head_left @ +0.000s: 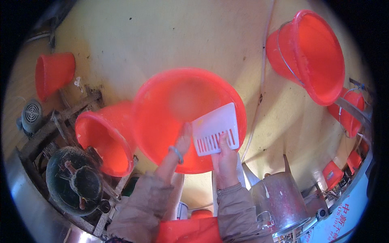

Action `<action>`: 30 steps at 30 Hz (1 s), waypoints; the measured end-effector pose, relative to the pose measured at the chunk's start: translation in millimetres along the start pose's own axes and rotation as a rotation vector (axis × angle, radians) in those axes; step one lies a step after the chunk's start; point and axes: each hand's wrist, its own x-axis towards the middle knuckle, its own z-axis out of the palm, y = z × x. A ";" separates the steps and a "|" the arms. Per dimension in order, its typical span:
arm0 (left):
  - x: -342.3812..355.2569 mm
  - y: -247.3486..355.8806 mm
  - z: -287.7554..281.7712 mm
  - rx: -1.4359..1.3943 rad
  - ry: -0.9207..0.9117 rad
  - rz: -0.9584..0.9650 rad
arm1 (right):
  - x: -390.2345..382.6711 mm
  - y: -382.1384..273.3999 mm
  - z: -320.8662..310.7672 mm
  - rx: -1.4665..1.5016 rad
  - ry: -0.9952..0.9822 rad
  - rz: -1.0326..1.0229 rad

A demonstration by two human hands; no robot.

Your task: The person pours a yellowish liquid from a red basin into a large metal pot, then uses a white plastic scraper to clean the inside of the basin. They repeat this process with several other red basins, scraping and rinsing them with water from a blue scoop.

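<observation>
Red plastic below, gripped a white slotted scoop (214, 125) in the right hand (225, 164), over the right part of a wide red tub (146, 107). Pressed the thumb across the slots near the lower edge, with the other fingers curled behind, mostly out of sight. Held the left hand (183, 142) just beside the scoop's left edge, with fingers nearly straight and close together; could not tell whether touching or pinching it.

Could likely have dropped the scoop into the tub through a loosened thumb, after so one-sided a grip. Might have knocked the tub's right rim by swinging too far right, or jabbed the left fingers by twisting left. Might also have bumped a metal pot (279, 200) with a wide right elbow, and soiled the pale blue wristband (176, 155) by reaching deeper.
</observation>
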 end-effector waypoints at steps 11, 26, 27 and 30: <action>177.7 -25.5 -18.3 -0.716 0.286 -0.295 | 11.7 7.0 -11.2 -0.707 0.160 -0.122; -48.4 127.0 25.4 0.148 -0.193 0.348 | 18.4 20.7 -4.9 0.022 0.134 0.133; -28.6 117.6 19.8 0.418 -0.267 0.296 | 18.1 20.7 -6.4 0.021 0.072 0.091; -14.8 91.6 26.1 0.124 -0.004 0.192 | 18.8 20.3 -10.7 0.056 -0.036 0.078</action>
